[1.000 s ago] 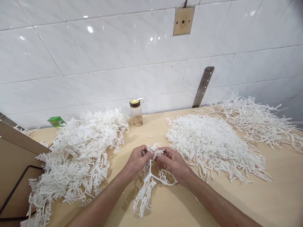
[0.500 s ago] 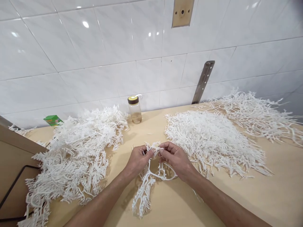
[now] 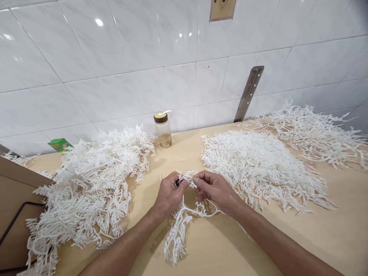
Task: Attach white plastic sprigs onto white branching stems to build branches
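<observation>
At the centre, my left hand [image 3: 170,193] pinches the top of a white branched piece [image 3: 176,237] that looks like coral. My right hand [image 3: 214,188] is closed with thumb and fingertips on the same piece, just right of the left fingers. From the hands the piece hangs down, with a curved stem running under the right hand and a bushy end over the table below the left. A large heap of bushy white branches [image 3: 92,184] lies to the left. Another heap of finer white pieces [image 3: 258,168] lies right of my right hand.
A clear bottle [image 3: 165,134] with a dark and yellow lid stands near the tiled wall. Looser white branches [image 3: 319,134] lie at the back right. A green box [image 3: 60,145] and a brown carton [image 3: 17,207] are at the left. A metal bracket [image 3: 248,94] leans against the wall.
The view has tilted down slightly. My hands keep hold of the white piece, their fingertips a little further apart, and its hanging part has swung slightly right.
</observation>
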`<state>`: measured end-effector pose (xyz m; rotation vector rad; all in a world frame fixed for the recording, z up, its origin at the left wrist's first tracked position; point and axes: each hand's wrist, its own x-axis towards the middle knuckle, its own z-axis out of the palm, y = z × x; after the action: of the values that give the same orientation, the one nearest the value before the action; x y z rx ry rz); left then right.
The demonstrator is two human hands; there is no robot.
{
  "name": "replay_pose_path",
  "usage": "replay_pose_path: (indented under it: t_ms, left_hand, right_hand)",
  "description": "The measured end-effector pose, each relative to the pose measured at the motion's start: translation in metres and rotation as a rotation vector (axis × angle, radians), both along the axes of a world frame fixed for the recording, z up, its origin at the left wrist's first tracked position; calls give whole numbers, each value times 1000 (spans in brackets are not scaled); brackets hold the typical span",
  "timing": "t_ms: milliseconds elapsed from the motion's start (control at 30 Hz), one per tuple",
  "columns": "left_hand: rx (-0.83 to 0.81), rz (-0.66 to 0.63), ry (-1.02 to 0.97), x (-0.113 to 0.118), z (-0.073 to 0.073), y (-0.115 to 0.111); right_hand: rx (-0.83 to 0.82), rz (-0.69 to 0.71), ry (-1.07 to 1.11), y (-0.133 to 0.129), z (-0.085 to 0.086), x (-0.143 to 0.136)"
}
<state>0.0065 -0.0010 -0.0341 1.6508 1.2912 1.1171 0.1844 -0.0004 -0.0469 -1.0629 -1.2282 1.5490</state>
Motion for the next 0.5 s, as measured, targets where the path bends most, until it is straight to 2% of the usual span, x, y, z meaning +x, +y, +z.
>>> replay_pose_path:
  t_ms: [200, 300, 500]
  left_hand:
    - [-138, -71, -88, -4, -3, 7]
    - [-222, -76, -116, -4, 1, 8]
    - [-362, -235, -147, -3, 12, 5]
  right_hand:
    - [154, -20, -194, 1, 2, 1]
    - [239, -28, -291, 0, 3, 1]
    - [333, -76, -356, -3, 3, 1]
